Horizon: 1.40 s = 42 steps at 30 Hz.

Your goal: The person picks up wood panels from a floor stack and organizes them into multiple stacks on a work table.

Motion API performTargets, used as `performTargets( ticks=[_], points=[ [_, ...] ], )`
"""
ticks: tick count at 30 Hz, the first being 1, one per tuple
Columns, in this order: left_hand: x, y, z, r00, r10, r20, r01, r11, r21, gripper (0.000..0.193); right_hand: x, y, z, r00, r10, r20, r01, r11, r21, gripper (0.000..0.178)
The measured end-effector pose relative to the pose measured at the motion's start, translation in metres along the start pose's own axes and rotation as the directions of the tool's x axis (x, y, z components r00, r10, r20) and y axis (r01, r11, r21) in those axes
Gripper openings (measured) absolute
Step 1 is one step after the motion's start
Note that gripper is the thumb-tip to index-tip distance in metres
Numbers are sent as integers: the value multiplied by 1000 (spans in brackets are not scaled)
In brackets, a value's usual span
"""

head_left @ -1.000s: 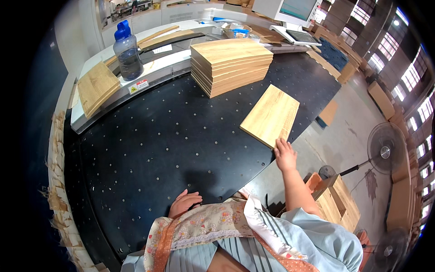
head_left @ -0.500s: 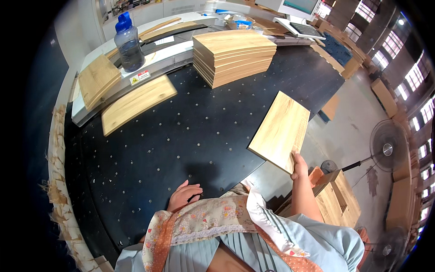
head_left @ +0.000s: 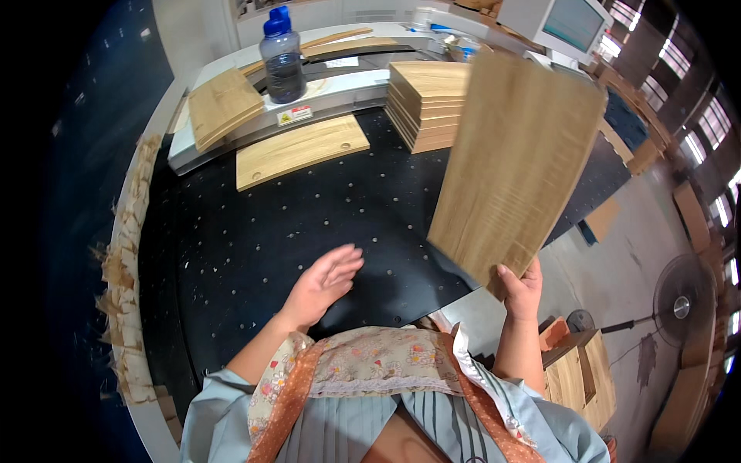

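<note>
The right hand (head_left: 522,287) clamps one raised wooden board (head_left: 515,166); the left hand (head_left: 324,282) hovers spread, empty, over the black table (head_left: 231,247); one bottle (head_left: 283,58) stands behind.

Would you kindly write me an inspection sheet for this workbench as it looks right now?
Surface: black perforated table, wood scraps along its left rim.
Job's things: wooden board raised on edge above the table; stack of boards behind it; single board lying flat.
Clutter: water bottle on the white ledge; more boards beside it.
Hands: right hand grips the raised board's lower corner; left hand open over the table, empty.
Cables: nothing seen.
Surroundings: monitor, floor fan, wooden crate.
</note>
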<state>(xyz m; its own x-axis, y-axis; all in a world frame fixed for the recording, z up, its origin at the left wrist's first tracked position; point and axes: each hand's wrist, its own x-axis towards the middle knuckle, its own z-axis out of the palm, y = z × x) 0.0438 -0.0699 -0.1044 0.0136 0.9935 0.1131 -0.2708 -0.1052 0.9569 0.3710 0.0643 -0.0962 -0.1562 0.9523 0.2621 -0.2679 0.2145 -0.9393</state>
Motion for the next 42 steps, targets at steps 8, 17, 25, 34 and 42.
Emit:
performTargets(
  ticks=[8,17,25,34,42],
  points=[
    [25,22,32,958,89,-272,-207,870,-447,63,30,-27,134,386,-359,850,913,12,-409,53],
    [-30,9,-63,837,180,-516,-447,769,-457,51,98,13,183,469,-406,784,822,525,-220,34],
    [-54,7,-126,748,287,-599,-589,702,-399,57,201,162,233,772,-73,631,629,225,-744,61],
    [-44,8,-149,728,264,-633,-597,699,-394,59,225,202,270,831,168,530,496,206,-844,55],
    [-31,10,-148,750,256,-609,-585,687,-431,63,180,181,223,726,101,680,652,214,-728,46]
  ],
)
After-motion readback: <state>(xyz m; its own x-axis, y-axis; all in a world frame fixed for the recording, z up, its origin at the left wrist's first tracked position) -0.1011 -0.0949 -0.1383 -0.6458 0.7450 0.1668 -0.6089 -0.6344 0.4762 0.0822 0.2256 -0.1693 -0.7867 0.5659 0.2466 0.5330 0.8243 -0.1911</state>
